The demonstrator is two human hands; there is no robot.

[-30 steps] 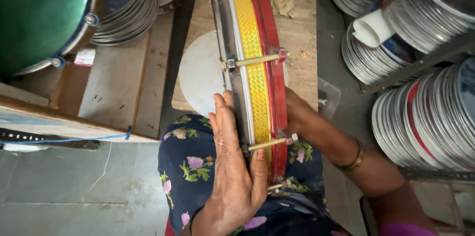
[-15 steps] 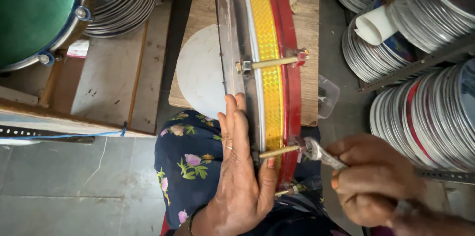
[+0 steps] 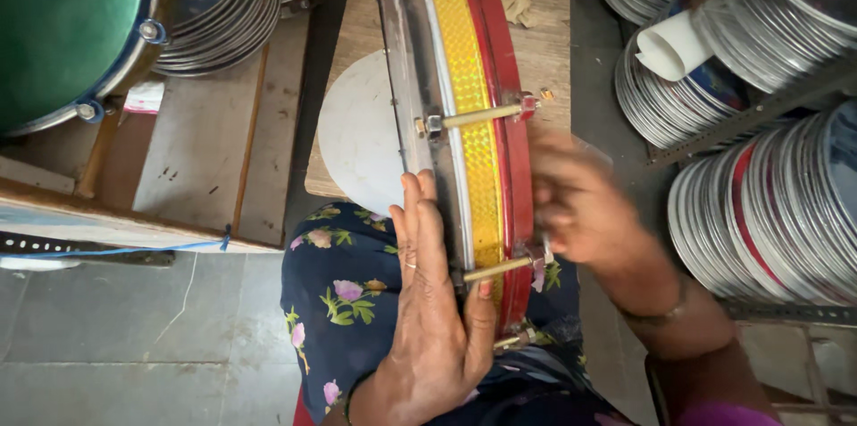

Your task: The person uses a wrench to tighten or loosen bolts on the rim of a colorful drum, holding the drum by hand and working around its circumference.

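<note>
A drum (image 3: pixel 478 149) with a yellow glitter shell, a red rim and a chrome hoop stands on edge across my lap. My left hand (image 3: pixel 433 319) lies flat against the chrome hoop, its thumb hooked over the shell by the lower brass tension rod (image 3: pixel 495 270). My right hand (image 3: pixel 580 207) is blurred with motion on the red-rim side, between the lower rod and the upper rod (image 3: pixel 482 115). Its fingers are curled, and a bit of pale metal (image 3: pixel 540 272) shows below them at the lower lug.
A green drum (image 3: pixel 62 24) sits at the top left beside stacked metal hoops (image 3: pixel 223 15). More hoops (image 3: pixel 768 212) fill a rack on the right, with a white paper roll (image 3: pixel 674 44). A white disc (image 3: pixel 357 136) lies on the wooden board (image 3: pixel 544 51) behind the drum.
My right hand came from behind the drum holding a small metal tool, then moved up along the red rim and now blurs. The drum has turned slightly; my left hand stays in place.
</note>
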